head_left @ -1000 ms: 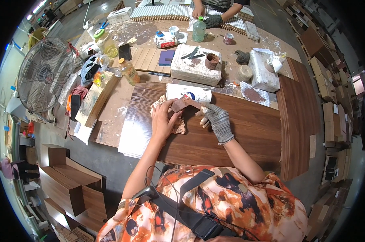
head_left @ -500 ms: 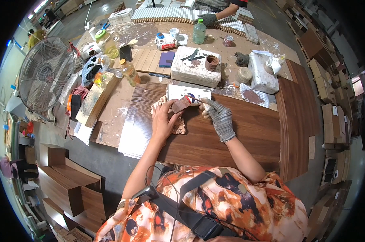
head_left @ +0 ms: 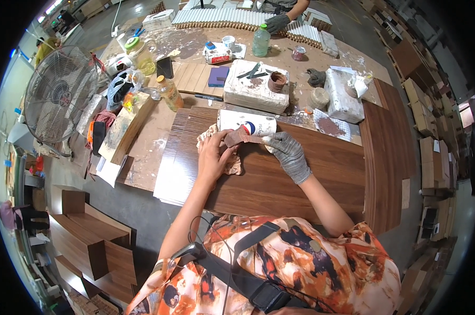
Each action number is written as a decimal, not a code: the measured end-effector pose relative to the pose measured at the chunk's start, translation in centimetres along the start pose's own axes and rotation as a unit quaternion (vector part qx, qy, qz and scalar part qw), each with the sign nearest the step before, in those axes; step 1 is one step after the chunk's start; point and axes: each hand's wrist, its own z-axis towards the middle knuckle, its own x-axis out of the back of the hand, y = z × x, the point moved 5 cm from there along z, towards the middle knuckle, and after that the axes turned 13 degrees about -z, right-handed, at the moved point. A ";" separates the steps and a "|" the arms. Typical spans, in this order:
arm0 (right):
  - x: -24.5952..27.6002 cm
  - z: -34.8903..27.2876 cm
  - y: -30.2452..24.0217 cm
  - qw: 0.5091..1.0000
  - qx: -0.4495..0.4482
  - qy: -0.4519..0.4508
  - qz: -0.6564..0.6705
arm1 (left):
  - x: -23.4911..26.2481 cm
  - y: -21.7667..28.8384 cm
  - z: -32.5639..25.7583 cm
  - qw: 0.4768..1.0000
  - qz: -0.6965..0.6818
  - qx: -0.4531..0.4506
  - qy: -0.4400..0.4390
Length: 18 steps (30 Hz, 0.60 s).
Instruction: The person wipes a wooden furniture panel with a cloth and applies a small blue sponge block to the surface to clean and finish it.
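Observation:
In my bare left hand (head_left: 212, 153), the fingers are closed round a small flat piece smeared with brown putty (head_left: 235, 137). A crumpled, stained beige rag (head_left: 233, 165) is bunched under the same hand. My right hand (head_left: 290, 155), in a grey knit glove, pinches a thin putty scraper (head_left: 255, 139); its brown-coated blade meets the piece in my left hand. Both hands are over a glossy dark wood-grain panel (head_left: 300, 178). Just behind them lies a white paper cup (head_left: 264, 125) with a blue and red mark, on its side.
Beyond the panel stands a white-wrapped block (head_left: 253, 94) bearing dark scrapers and a brown putty pot (head_left: 277, 81). Bottles (head_left: 169, 94), another wrapped block (head_left: 343, 97) and a fan (head_left: 61, 100) surround the workspace. Across the table, a co-worker's gloved hand (head_left: 277, 23) is near stacked white strips (head_left: 216, 18).
My right hand has moved slightly down and right, and the scraper blade has turned to lie flatter, its coated face showing. The co-worker's gloved hand has shifted right.

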 end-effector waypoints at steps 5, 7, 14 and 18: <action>0.0 1.2 0.3 0.999 -0.017 0.021 -0.020 | -0.1 0.3 0.0 1.000 -0.002 -0.003 -0.005; -0.7 1.6 0.9 0.999 -0.026 0.007 0.020 | -0.1 0.1 0.0 1.000 0.001 0.004 -0.003; -0.1 -0.2 0.3 0.999 -0.009 -0.003 0.045 | -0.1 0.1 0.0 1.000 -0.009 0.004 -0.013; -0.3 0.8 0.9 0.998 -0.022 0.019 0.060 | -0.2 0.6 0.1 1.000 -0.006 0.005 -0.007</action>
